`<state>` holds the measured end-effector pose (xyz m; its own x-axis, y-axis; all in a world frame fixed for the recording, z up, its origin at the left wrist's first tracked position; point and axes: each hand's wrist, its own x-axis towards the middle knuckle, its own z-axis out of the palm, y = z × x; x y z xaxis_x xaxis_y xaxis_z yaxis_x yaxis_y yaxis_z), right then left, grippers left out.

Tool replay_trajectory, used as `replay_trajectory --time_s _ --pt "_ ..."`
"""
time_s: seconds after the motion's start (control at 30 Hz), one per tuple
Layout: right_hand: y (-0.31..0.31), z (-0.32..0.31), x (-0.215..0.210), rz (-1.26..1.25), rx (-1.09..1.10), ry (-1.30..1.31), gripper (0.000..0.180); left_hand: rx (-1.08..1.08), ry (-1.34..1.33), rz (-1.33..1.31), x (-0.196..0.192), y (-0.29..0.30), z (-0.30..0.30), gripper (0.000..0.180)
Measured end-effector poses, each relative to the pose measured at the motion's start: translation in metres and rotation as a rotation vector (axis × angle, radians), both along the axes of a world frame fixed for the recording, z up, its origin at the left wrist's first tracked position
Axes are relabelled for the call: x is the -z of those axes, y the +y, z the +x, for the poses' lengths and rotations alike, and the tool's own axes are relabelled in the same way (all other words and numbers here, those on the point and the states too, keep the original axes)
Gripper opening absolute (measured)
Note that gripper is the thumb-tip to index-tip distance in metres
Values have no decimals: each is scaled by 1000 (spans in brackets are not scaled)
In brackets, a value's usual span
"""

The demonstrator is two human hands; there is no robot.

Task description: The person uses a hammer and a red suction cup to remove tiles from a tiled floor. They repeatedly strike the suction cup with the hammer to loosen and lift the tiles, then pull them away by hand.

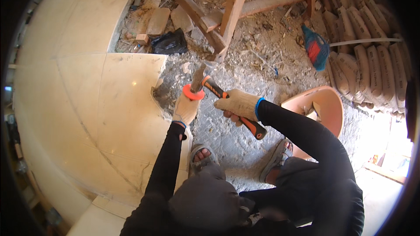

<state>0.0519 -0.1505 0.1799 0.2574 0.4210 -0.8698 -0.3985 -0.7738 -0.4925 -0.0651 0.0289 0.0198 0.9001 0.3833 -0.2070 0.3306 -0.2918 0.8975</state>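
Note:
My left hand (186, 111), in a cream work glove, is closed round a chisel beneath its round orange-red hand guard (194, 92). The chisel's shaft and tip are hidden by the glove and the guard. My right hand (240, 104), gloved likewise, grips the black-and-orange handle of a hammer (214, 87). The hammer's head is right at the guard, over the chisel's top; whether they touch, I cannot tell. Both hands are over the jagged broken edge of the pale tile floor (127, 89), where rough grey concrete (218, 126) lies bare.
An orange-pink basin (334, 105) with broken pieces in it stands beyond my right foot. Wooden posts (234, 6) rise from rubble ahead, near a black plastic bag (169, 42). Stacked sacks (372, 67) and a blue-and-red bundle (315, 49) are at the far right.

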Motion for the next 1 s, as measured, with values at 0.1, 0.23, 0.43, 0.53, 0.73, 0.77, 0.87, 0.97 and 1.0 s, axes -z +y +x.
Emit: replay_trajectory --time_s 0.1,0.23,0.43,0.53,0.73,0.77,0.87,0.97,1.0 --pt "9 10 -22 -54 35 28 29 3 50 -10 6 1 -3 34" --pt "10 44 -68 -116 -90 -182 31 24 -99 149 18 0 -9 36" --pt "-26 61 -53 272 329 -204 35 94 34 372 22 1 -2 32" --pt "-27 29 0 303 361 -142 36 74 130 315 14 0 -2 34" --pt "-54 34 45 250 3 -21 41 125 133 244 -7 3 6 33" --pt "-58 40 45 259 -7 -84 42 136 181 235 -10 5 6 33" --pt "-64 47 45 349 225 -110 41 259 459 381 -17 10 8 33" --pt "-62 35 53 403 411 -157 40 229 518 382 -15 9 9 33" --pt "-64 29 56 437 386 -112 39 212 422 454 -13 6 7 34"
